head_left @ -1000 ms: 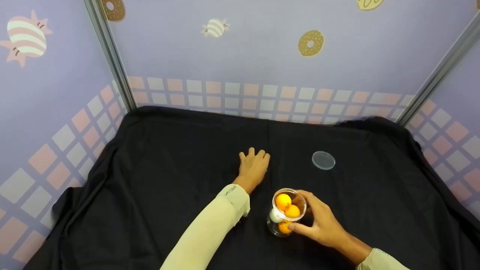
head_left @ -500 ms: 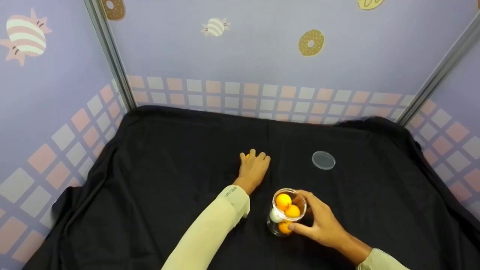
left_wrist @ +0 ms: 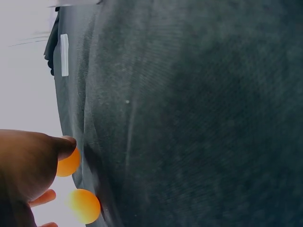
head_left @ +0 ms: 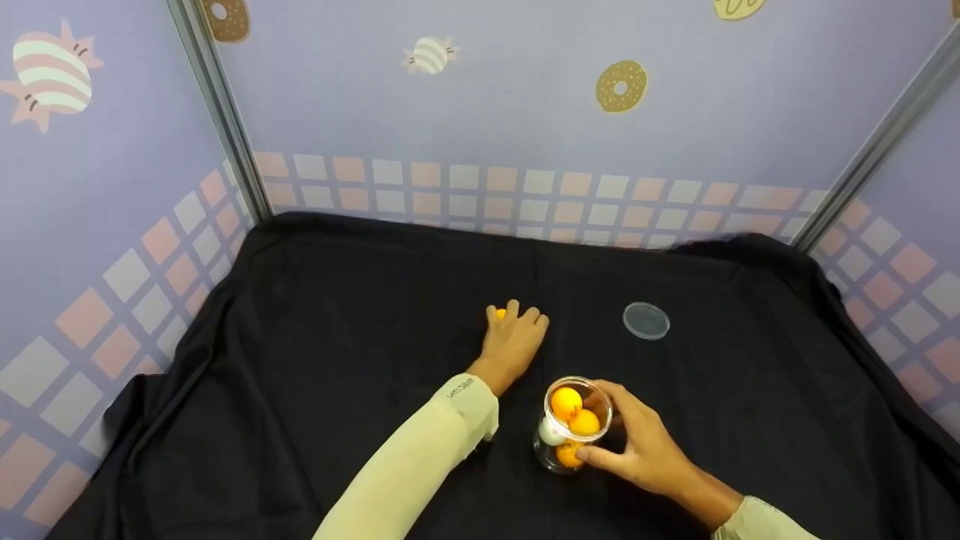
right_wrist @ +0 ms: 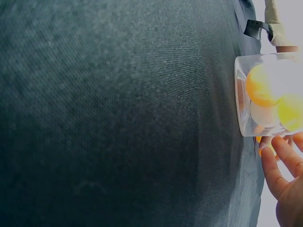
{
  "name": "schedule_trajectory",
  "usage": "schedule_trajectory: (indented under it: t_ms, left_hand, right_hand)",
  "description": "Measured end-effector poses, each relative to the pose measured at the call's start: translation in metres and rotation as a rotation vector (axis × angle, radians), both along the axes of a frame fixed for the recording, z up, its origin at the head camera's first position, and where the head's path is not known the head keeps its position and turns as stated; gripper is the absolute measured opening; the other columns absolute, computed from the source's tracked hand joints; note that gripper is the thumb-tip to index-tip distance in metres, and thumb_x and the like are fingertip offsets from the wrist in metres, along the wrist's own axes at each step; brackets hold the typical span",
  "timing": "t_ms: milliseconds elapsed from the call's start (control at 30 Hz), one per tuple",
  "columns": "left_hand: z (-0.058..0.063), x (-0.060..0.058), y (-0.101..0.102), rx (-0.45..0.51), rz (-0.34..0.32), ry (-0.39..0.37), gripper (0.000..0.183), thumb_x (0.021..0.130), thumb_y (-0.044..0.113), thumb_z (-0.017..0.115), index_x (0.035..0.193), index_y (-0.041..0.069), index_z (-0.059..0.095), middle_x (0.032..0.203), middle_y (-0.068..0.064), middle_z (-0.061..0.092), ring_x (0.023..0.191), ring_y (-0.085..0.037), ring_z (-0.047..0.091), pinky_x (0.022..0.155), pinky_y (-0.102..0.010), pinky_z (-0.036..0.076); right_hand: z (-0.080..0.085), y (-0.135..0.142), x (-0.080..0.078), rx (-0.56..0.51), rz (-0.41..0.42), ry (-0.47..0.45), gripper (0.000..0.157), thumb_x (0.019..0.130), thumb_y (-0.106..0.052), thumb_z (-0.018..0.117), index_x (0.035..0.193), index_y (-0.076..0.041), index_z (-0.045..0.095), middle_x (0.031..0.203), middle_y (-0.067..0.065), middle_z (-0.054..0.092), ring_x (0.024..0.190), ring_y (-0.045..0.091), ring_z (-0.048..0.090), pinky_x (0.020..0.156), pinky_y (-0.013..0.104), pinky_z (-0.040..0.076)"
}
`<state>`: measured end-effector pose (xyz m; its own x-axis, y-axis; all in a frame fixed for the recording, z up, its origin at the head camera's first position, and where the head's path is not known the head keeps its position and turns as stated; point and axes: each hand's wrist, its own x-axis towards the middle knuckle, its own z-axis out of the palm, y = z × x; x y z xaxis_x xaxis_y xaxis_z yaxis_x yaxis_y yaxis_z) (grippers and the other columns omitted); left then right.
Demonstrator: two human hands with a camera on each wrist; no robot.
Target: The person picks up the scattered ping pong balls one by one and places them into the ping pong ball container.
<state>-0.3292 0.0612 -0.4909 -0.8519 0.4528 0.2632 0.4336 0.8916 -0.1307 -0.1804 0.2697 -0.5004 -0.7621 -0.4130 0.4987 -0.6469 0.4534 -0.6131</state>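
My left hand [head_left: 514, 343] reaches over the black cloth with bent fingers spread; an orange ping-pong ball [head_left: 501, 313] shows between two of them. In the left wrist view, the thumb [left_wrist: 65, 145] presses on one orange ball [left_wrist: 69, 164], and a second orange ball [left_wrist: 85, 206] lies below, beside the fingers. Nearer the front, my right hand [head_left: 641, 442] grips the side of a clear, lidless plastic jar [head_left: 543, 450]. Several balls fill it, orange ones [head_left: 566, 403] and a white one [head_left: 553, 431]. The jar stands upright on the cloth.
A round clear lid [head_left: 646, 321] lies flat on the black cloth [head_left: 375, 300] to the right, beyond the jar. Patterned lilac walls [head_left: 510, 97] enclose the table at the back and both sides.
My left hand shifts slightly right, and an orange ball hidden one second ago now shows between its fingers. The right hand and jar stay put.
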Motion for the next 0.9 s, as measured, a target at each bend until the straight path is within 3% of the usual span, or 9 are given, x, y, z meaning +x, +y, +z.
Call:
schedule_trajectory:
  t_ms: [433,667,900]
  left_hand:
    - [0.005,0.007,-0.004,0.001,-0.036,0.051,0.029,0.100,0.010,0.059,0.126,0.022,0.064,0.121,0.003,0.064,0.114,-0.028,0.053,0.092,-0.054,0.041]
    - [0.006,0.014,-0.006,0.087,-0.066,0.080,0.020,0.099,0.034,0.065,0.117,0.024,0.066,0.114,0.006,0.064,0.115,-0.027,0.054,0.091,-0.053,0.041]
    - [0.012,0.023,-0.012,0.129,-0.093,0.083,0.023,0.098,0.035,0.068,0.118,0.024,0.065,0.117,0.006,0.065,0.117,-0.027,0.056,0.093,-0.054,0.041]
  right_hand:
    - [-0.001,0.000,0.000,-0.001,-0.007,-0.004,0.082,0.076,-0.029,0.091,0.146,-0.019,0.050,0.132,-0.007,0.062,0.108,0.014,0.065,0.075,0.028,0.060]
    - [-0.001,0.001,0.000,-0.005,0.003,0.006,0.083,0.075,-0.028,0.092,0.146,-0.018,0.050,0.131,-0.007,0.062,0.108,0.015,0.065,0.075,0.028,0.060]
    - [0.000,0.000,-0.001,-0.008,0.008,-0.009,0.082,0.076,-0.028,0.091,0.146,-0.018,0.050,0.132,-0.007,0.061,0.108,0.016,0.065,0.076,0.028,0.060]
